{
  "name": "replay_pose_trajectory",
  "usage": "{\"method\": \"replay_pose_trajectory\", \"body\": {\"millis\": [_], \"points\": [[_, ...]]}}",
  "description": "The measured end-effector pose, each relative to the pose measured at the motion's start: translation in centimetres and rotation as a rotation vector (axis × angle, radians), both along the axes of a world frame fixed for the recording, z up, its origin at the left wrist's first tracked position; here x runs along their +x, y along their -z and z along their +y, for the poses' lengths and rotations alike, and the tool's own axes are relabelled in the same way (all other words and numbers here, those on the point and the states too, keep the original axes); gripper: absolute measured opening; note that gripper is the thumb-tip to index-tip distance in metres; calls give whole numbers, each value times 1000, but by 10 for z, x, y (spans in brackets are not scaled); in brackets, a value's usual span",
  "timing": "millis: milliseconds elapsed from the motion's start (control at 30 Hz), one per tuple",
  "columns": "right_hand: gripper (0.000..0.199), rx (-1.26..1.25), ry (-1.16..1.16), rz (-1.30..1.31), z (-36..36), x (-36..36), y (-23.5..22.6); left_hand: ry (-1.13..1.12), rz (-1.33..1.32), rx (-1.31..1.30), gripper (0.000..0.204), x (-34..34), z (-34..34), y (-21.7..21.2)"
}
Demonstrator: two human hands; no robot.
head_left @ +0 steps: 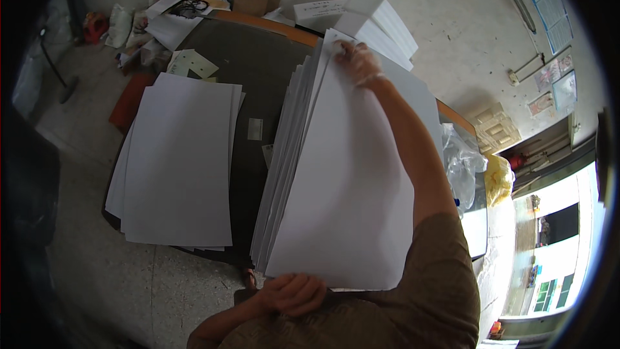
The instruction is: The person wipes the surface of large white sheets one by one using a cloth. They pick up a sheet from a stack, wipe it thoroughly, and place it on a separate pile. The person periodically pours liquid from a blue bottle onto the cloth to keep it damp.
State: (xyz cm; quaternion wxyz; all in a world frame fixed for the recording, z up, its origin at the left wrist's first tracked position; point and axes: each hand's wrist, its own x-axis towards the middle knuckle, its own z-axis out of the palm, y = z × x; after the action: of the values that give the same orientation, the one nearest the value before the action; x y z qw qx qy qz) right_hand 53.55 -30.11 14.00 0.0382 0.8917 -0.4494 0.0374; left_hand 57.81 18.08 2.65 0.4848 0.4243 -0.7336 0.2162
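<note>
A tall stack of large white sheets (pixel 284 161) lies in front of me, its left edges stepped and uneven. The top white sheet (pixel 342 194) bows slightly along its right side. My right hand (pixel 360 66), in a thin whitish covering, is at that sheet's far end with fingers bent on its edge. The fingertips are partly hidden. My left hand (pixel 296 294) is closed at the near edge of the same sheet, close to my body. Whether it pinches the sheet cannot be seen. To the left lies a lower pile of white sheets (pixel 181 161), slightly fanned.
A dark-topped table (pixel 252 71) with an orange edge carries both stacks. A small pale label (pixel 255 129) lies between them. White foam blocks (pixel 378 22) and a cardboard box (pixel 255 3) stand beyond. Clear plastic bags (pixel 462 161) and a yellow bag (pixel 498 179) are at right.
</note>
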Motion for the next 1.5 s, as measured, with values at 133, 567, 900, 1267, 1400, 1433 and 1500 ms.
{"method": "replay_pose_trajectory", "body": {"millis": [133,567,900,1267,1400,1433,1500], "points": [[47,-160,58,-29,-91,0,11,-44,26,58,13,-3,4,-5],[37,14,-510,-49,237,-113,-1,-107,13,14,8,-4,-8,-8],[52,286,-473,-121,351,-154,-18,-37,-53,44,11,1,-10,-5],[39,-223,166,96,-105,-126,28,-80,17,170,10,-10,12,-4],[39,-158,99,-110,-72,-115,12,-161,29,179,13,-14,12,-11],[39,-153,78,-110,-53,-119,9,-163,26,153,13,-13,8,-8],[39,-66,-47,-86,13,-126,13,-186,7,152,12,-13,11,-8]]}}
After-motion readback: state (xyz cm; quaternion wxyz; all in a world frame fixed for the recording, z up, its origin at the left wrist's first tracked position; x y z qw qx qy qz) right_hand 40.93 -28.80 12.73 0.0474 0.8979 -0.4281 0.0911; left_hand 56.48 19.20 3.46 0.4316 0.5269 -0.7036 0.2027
